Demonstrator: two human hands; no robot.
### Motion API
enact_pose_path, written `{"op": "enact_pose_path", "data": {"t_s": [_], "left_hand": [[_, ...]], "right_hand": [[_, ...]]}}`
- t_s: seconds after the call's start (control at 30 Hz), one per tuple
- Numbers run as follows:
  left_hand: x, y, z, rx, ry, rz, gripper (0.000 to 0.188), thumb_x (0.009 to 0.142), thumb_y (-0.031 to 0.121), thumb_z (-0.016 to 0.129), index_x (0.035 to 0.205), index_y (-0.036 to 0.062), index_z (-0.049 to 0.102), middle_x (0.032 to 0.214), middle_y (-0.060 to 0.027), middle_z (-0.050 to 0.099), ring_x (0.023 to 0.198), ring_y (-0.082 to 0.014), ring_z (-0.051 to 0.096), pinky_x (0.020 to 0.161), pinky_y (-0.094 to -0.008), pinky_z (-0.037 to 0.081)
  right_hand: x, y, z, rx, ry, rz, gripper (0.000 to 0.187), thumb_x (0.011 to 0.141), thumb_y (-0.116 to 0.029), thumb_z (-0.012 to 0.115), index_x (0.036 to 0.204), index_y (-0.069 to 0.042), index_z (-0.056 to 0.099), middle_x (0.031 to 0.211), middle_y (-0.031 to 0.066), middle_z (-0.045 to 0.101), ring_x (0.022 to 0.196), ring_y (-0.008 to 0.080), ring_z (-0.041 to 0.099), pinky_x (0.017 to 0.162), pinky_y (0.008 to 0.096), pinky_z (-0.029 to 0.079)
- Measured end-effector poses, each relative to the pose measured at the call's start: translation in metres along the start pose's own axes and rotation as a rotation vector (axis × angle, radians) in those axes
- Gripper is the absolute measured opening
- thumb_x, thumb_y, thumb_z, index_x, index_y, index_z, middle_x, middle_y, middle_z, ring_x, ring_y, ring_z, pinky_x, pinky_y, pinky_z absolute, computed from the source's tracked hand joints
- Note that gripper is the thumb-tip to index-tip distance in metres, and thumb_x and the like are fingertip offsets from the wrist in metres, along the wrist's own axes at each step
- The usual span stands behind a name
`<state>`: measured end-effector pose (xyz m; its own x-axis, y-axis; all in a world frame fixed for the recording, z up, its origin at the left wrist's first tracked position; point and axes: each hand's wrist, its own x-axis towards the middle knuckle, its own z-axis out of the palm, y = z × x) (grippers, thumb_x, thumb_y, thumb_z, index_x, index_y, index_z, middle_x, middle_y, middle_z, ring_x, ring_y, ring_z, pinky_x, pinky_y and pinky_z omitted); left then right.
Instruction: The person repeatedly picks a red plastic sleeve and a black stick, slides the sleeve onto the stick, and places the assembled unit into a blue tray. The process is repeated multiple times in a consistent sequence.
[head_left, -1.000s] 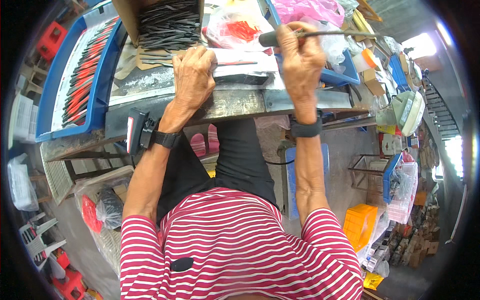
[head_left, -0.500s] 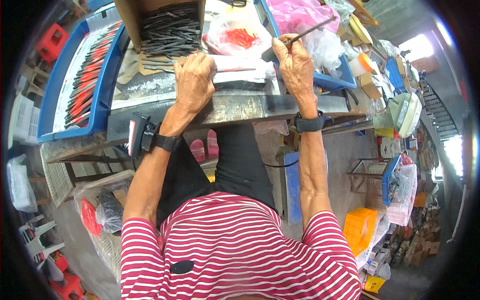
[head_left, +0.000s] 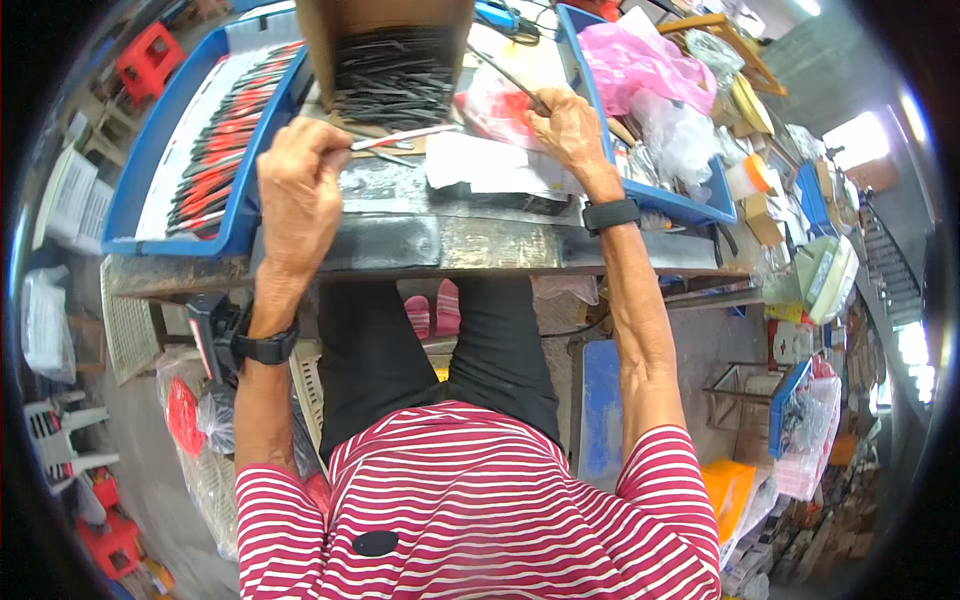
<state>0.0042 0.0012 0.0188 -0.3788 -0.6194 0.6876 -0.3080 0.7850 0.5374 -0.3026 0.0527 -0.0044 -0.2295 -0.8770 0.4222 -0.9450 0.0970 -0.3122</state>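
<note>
My left hand [head_left: 300,190] is closed on a slim white-and-red strip [head_left: 410,135], which points right over the bench. At the right, my right hand [head_left: 570,135] grips a thin dark rod-like tool [head_left: 505,72], slanting up to the left; the fingers cover its lower end. Between the hands lies white paper [head_left: 480,163] on a dark block. Behind the left hand's strip, an open cardboard box [head_left: 322,50] lies on its side, full of thin black strips [head_left: 395,80]. A clear bag with red pieces [head_left: 497,105] sits beside the right hand.
On the left stands a blue tray [head_left: 235,235] with a row of black and red strips. Another blue tray [head_left: 680,205] at the right holds pink [head_left: 640,65] and clear plastic bags. The bench's worn front edge [head_left: 480,245] runs before my lap.
My left hand has lifted off the paper and moved left with the strip. The tool in my right hand now points up-left instead of up-right. The view has shifted.
</note>
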Motion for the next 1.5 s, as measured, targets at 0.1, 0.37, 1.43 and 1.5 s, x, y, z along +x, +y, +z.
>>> {"op": "enact_pose_path", "data": {"t_s": [0.1, 0.37, 1.43, 1.5], "left_hand": [[0.001, -0.013, -0.037, 0.077, 0.055, -0.034, 0.01, 0.072, -0.009, 0.06, 0.078, -0.0022, 0.056, 0.075, -0.0134, 0.056, 0.072, -0.0288, 0.056, 0.065, -0.0353, 0.043], [-0.009, -0.071, -0.119, 0.203, 0.145, -0.256, 0.005, 0.076, -0.002, 0.057, 0.08, -0.0036, 0.059, 0.075, -0.0091, 0.057, 0.069, -0.0187, 0.056, 0.067, -0.0298, 0.044], [0.033, -0.11, -0.066, 0.51, 0.032, -0.02, 0.013, 0.077, 0.005, 0.055, 0.084, 0.0087, 0.065, 0.086, -0.0104, 0.064, 0.088, -0.0289, 0.06, 0.078, -0.0391, 0.047], [0.039, -0.093, -0.036, 0.421, -0.034, 0.02, 0.016, 0.078, -0.001, 0.056, 0.09, 0.0034, 0.065, 0.088, -0.0114, 0.065, 0.082, -0.0234, 0.063, 0.078, -0.0353, 0.049]], "right_hand": [[0.005, 0.006, 0.013, -0.173, -0.017, -0.093, 0.016, 0.073, -0.019, 0.066, 0.084, -0.007, 0.064, 0.084, 0.0158, 0.065, 0.078, 0.0342, 0.064, 0.07, 0.0446, 0.05], [0.011, 0.007, 0.014, -0.039, 0.026, -0.019, 0.017, 0.079, -0.02, 0.064, 0.089, -0.007, 0.066, 0.081, 0.0143, 0.065, 0.076, 0.0295, 0.064, 0.067, 0.0398, 0.049], [-0.083, -0.004, -0.05, 0.207, 0.046, 0.075, 0.016, 0.079, -0.012, 0.07, 0.075, 0.0, 0.06, 0.055, 0.004, 0.05, 0.051, 0.0104, 0.044, 0.049, 0.028, 0.036], [-0.084, -0.005, -0.05, 0.204, 0.026, 0.084, 0.016, 0.08, -0.011, 0.069, 0.075, 0.001, 0.059, 0.056, 0.006, 0.052, 0.051, 0.0118, 0.046, 0.05, 0.0291, 0.038]]}}
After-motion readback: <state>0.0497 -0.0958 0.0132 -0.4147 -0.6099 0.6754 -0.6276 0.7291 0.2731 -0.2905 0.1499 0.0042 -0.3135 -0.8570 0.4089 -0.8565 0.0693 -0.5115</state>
